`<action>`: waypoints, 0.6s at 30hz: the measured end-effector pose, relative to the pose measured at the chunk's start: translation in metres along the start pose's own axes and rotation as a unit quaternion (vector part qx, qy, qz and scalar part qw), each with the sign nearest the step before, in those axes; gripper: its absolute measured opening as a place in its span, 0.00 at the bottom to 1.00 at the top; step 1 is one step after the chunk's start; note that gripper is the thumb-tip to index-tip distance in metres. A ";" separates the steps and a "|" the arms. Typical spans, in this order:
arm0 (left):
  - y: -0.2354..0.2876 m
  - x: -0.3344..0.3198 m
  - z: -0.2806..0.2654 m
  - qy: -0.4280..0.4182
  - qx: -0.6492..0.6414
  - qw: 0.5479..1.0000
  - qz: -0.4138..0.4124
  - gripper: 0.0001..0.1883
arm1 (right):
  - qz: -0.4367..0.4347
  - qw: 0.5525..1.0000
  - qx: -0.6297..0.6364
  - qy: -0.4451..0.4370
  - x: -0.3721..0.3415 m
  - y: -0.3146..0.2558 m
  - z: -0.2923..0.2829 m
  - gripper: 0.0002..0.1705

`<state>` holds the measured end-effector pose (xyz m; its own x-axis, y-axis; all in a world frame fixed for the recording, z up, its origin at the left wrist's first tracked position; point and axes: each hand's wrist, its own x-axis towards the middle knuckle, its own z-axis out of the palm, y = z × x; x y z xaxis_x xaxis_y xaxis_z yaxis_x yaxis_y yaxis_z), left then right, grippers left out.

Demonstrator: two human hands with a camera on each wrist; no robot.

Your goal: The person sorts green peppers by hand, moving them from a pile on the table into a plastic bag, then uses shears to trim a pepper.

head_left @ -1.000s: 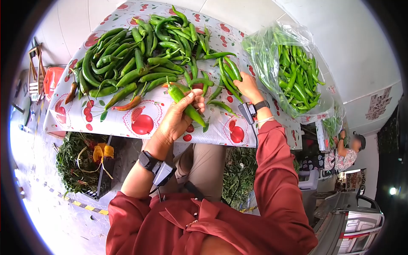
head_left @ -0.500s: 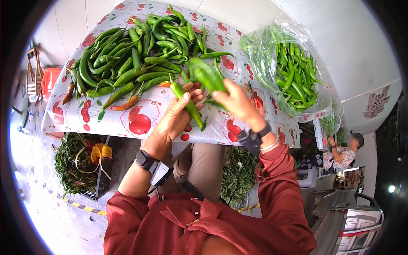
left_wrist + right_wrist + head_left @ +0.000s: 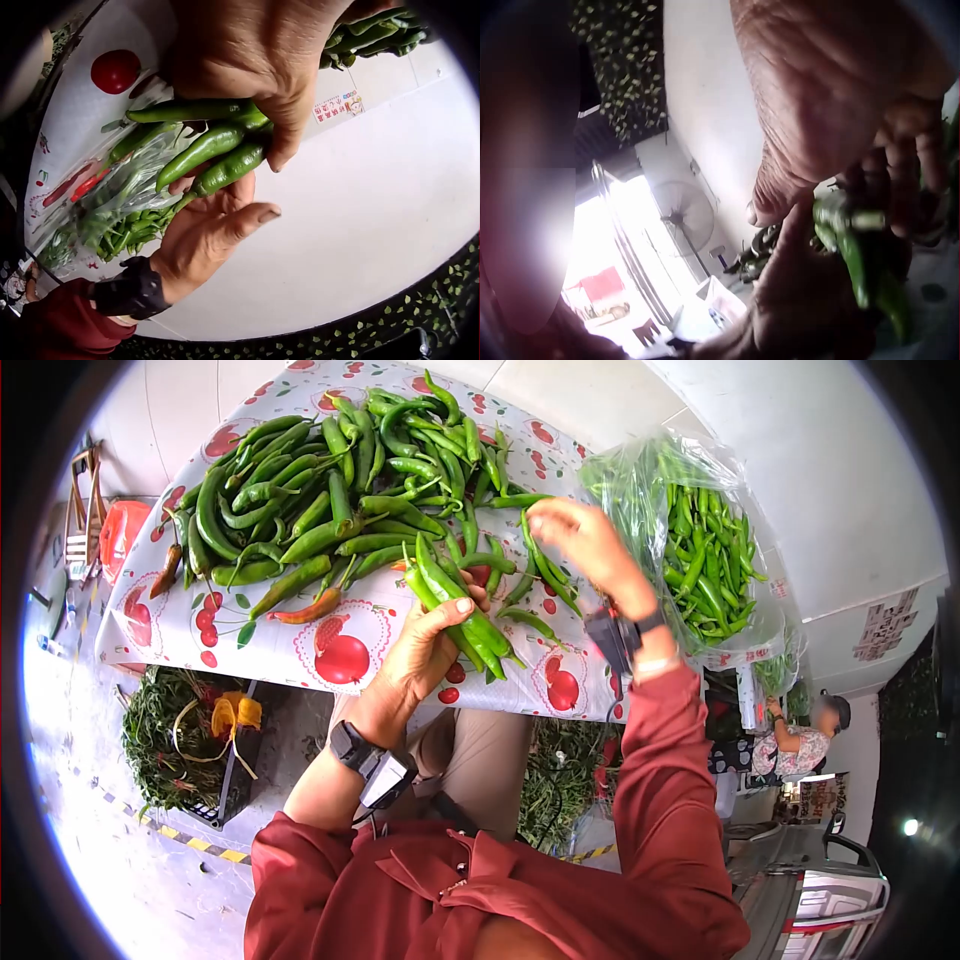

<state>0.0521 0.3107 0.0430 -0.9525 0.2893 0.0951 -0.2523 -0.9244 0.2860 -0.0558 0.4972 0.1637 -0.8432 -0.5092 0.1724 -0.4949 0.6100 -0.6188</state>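
My left hand [image 3: 430, 645] grips a small bunch of long green chili peppers [image 3: 466, 610] over the table's front edge, its thumb laid across them. In the left wrist view, the held peppers [image 3: 202, 154] jut from under that hand. My right hand [image 3: 590, 545] is off to the right with relaxed fingers and holds nothing. Beneath and beside it, a few loose chili peppers [image 3: 550, 575] lie on the tablecloth. A large heap of green chili peppers [image 3: 300, 490] covers the back and left of the table, with an orange-red pepper [image 3: 310, 607] at its front.
A clear plastic bag [image 3: 625, 480] full of green peppers [image 3: 705, 565] stands at the table's right. The patterned tablecloth [image 3: 275, 655] hangs over the front edge. A crate of greens [image 3: 175, 740] sits on the floor at left. Farther right, another person [image 3: 795, 738] is near a vehicle [image 3: 810, 890].
My right hand picked up green peppers at the right, brought them to my left hand and let go, then drew back right. The left hand now holds more peppers than before.
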 end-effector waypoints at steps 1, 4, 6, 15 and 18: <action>0.000 -0.001 0.002 0.015 0.004 1.000 -0.010 0.24 | 0.039 0.998 -0.041 0.034 0.013 0.020 -0.007 0.21; 0.000 0.000 0.002 0.015 0.007 1.000 -0.015 0.24 | 0.045 0.978 -0.190 0.075 0.046 0.073 -0.002 0.26; 0.000 -0.001 0.002 0.020 0.008 1.000 -0.008 0.24 | 0.010 0.953 -0.292 0.082 0.060 0.086 0.010 0.30; 0.001 -0.001 0.002 0.017 0.017 1.000 -0.019 0.25 | 0.213 0.908 -0.361 -0.031 0.069 0.080 0.030 0.29; -0.001 0.000 0.001 0.011 0.019 1.000 -0.014 0.25 | 0.184 0.907 -0.379 -0.015 0.045 0.087 0.016 0.21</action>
<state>0.0524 0.3120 0.0441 -0.9490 0.3085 0.0650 -0.2724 -0.9061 0.3236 -0.1336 0.5175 0.1052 -0.9799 -0.1965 0.0337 -0.1935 0.9781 0.0771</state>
